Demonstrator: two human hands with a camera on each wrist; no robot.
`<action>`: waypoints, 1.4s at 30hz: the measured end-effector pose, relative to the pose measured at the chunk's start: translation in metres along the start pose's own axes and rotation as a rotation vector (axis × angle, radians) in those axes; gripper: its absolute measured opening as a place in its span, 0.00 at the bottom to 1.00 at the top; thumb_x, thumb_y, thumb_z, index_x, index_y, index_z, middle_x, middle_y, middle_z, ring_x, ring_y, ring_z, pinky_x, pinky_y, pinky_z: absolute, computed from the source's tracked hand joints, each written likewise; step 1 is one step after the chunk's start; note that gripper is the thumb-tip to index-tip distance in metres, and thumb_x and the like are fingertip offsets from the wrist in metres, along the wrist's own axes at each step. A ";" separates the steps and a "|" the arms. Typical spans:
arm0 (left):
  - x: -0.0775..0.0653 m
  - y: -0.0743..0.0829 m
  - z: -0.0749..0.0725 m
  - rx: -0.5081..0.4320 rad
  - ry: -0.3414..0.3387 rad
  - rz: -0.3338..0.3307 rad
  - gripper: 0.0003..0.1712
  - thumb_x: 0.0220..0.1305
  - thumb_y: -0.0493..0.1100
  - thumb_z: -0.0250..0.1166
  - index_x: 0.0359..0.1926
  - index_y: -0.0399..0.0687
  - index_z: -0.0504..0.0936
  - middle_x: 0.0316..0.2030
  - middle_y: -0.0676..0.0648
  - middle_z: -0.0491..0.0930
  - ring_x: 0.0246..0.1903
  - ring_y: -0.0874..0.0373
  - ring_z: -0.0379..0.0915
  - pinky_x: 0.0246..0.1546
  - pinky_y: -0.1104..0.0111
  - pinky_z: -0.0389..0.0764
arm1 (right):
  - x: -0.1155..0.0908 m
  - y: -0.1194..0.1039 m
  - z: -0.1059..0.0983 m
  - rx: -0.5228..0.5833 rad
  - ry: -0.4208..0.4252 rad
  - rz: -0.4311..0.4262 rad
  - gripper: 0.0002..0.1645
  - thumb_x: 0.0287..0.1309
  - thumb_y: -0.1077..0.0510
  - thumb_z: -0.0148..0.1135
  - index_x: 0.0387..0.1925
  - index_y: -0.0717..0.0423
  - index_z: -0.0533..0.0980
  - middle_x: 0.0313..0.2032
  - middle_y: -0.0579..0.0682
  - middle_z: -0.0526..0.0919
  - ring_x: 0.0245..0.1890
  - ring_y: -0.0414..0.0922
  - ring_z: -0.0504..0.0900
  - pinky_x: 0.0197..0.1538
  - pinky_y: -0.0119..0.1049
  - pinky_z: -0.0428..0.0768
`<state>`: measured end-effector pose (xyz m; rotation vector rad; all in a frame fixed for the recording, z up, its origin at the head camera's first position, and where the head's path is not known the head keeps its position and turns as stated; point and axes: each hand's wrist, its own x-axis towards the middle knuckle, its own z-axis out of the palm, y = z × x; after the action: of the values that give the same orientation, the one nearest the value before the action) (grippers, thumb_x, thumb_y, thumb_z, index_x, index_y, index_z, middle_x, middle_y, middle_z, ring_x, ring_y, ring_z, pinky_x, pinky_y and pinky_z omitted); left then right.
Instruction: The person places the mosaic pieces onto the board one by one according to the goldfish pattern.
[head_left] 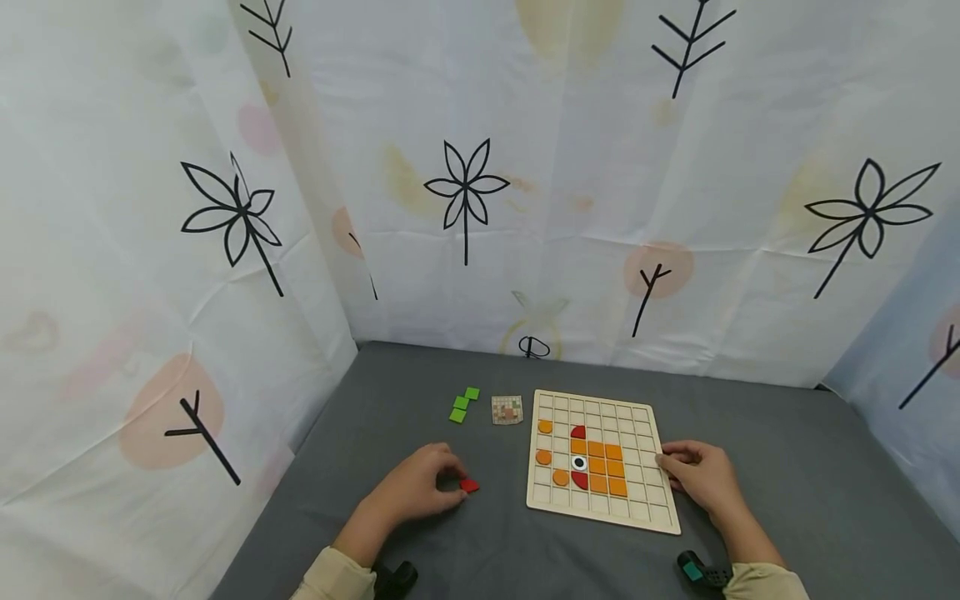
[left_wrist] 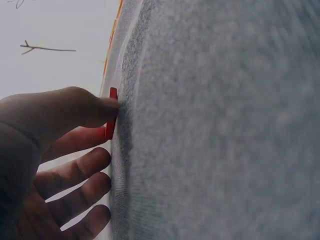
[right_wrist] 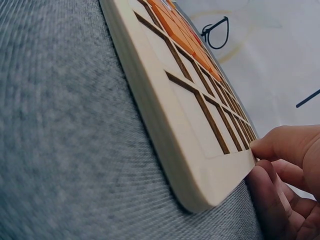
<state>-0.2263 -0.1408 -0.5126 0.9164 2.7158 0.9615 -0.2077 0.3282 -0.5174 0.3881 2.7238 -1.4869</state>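
Note:
Left of the board, my left hand [head_left: 425, 486] pinches a small red tile [head_left: 469, 485] between thumb and index finger, low over the grey cloth. In the left wrist view the red tile [left_wrist: 112, 114] stands on edge and the other fingers are loosely bent. My right hand [head_left: 701, 473] grips the right edge of a pale wooden grid board [head_left: 643, 496], thumb on top and fingers against the side. On the board lie a block of orange square tiles [head_left: 597, 466], a white piece with a black ring [head_left: 579, 463], red quarter-round pieces [head_left: 579, 481] and orange discs [head_left: 543, 457].
Several green square tiles [head_left: 461, 402] lie at the back left on the grey cloth [head_left: 420, 383]. Between them and the board sits a small pattern card [head_left: 507, 410]. Printed white curtains [head_left: 465, 300] stand behind and at both sides of the table.

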 end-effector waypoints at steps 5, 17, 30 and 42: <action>-0.001 -0.002 0.001 0.003 -0.006 -0.016 0.09 0.64 0.40 0.74 0.45 0.54 0.90 0.37 0.56 0.80 0.37 0.66 0.75 0.41 0.69 0.81 | 0.000 -0.001 0.000 0.001 0.004 0.011 0.26 0.69 0.57 0.70 0.61 0.71 0.80 0.40 0.55 0.86 0.34 0.37 0.85 0.37 0.31 0.88; 0.008 0.001 0.005 0.031 -0.005 0.006 0.10 0.64 0.40 0.73 0.46 0.53 0.91 0.37 0.54 0.79 0.35 0.64 0.73 0.40 0.69 0.79 | -0.001 -0.002 0.001 0.000 0.018 0.007 0.26 0.69 0.57 0.69 0.61 0.72 0.79 0.41 0.57 0.86 0.33 0.36 0.85 0.37 0.31 0.88; 0.035 0.018 0.016 0.030 -0.042 0.046 0.11 0.64 0.43 0.74 0.48 0.53 0.91 0.41 0.57 0.81 0.37 0.66 0.73 0.42 0.71 0.79 | -0.003 -0.002 0.002 -0.015 0.030 -0.007 0.25 0.69 0.57 0.70 0.60 0.71 0.80 0.41 0.57 0.86 0.32 0.36 0.84 0.36 0.29 0.87; 0.089 0.064 0.035 0.019 -0.087 0.189 0.12 0.68 0.45 0.73 0.51 0.52 0.92 0.43 0.54 0.83 0.40 0.64 0.77 0.44 0.76 0.79 | 0.000 -0.001 0.002 -0.009 0.023 0.014 0.26 0.69 0.56 0.70 0.60 0.71 0.80 0.39 0.55 0.86 0.33 0.37 0.84 0.36 0.31 0.87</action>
<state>-0.2551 -0.0310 -0.4937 1.2067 2.6063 0.9047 -0.2078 0.3259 -0.5173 0.4251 2.7381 -1.4763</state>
